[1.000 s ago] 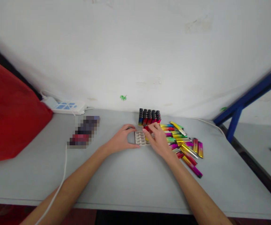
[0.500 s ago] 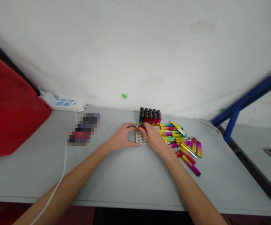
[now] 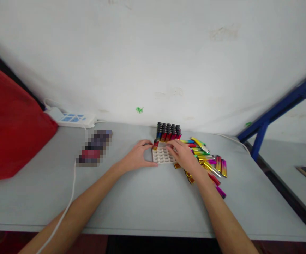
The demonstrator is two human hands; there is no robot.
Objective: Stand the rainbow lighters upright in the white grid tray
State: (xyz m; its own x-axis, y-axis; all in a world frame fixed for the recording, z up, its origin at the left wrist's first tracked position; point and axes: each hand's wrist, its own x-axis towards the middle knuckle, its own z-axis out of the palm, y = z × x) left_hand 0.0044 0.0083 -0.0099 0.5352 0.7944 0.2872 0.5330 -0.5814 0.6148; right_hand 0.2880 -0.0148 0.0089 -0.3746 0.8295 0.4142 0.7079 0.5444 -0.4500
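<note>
A white tray with rows of holes (image 3: 163,155) lies on the grey table, and one red and gold lighter (image 3: 155,144) stands upright at its back left corner. My left hand (image 3: 138,155) rests at the tray's left edge, thumb and fingers spread apart around that side. Over the tray's back right part is my right hand (image 3: 180,151), its fingers apart with nothing seen between them. Behind the tray stands a block of upright lighters with black tops (image 3: 168,132). Loose shiny lighters (image 3: 212,168) lie in a pile to the right, partly covered by my right hand and forearm.
A red bag (image 3: 15,123) sits at the far left, beside a white power strip (image 3: 76,120). A blurred-out flat object (image 3: 94,148) lies left of my hands, with a white cable (image 3: 72,190) crossing my left forearm. A blue metal frame (image 3: 280,109) rises at the right.
My right hand has let go of the red and gold lighter, which now stands in the tray, and has moved right. More of the tray's holes show. My left hand has stayed in place.
</note>
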